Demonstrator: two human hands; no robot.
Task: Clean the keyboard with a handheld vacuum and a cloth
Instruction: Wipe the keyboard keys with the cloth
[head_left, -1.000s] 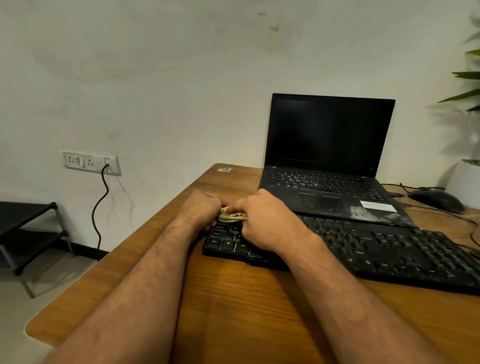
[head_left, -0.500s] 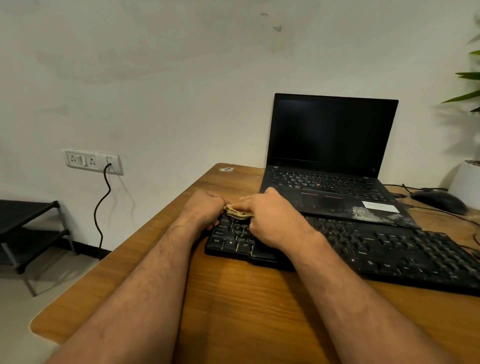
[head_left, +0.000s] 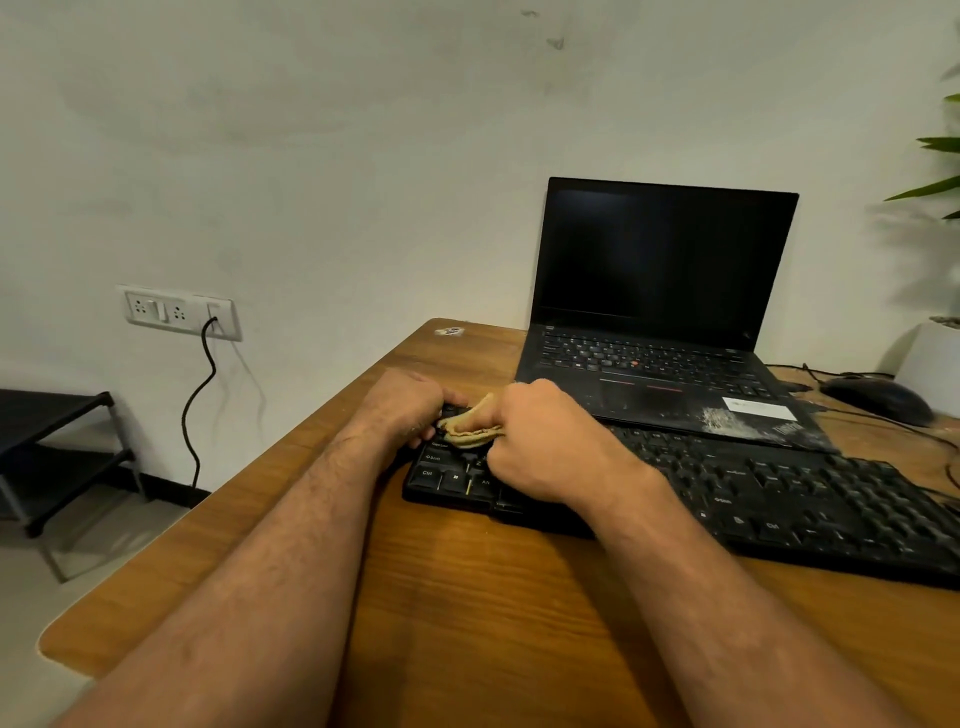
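Black full-size keyboard lying along the desk's right side, near the front edge, right end cut off by the frame. Keys dusty-looking, legends mostly too small to read. Tan cloth bunched on its left end, pinched by the right hand. Left hand curled over the keyboard's left corner, fingertips hidden. Open laptop just behind.

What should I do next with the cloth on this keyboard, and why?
Probably drag the cloth rightward along the keyboard: the right hand grips it at the far left end, the left hand steadies that corner, and all keys to the right lie uncovered.
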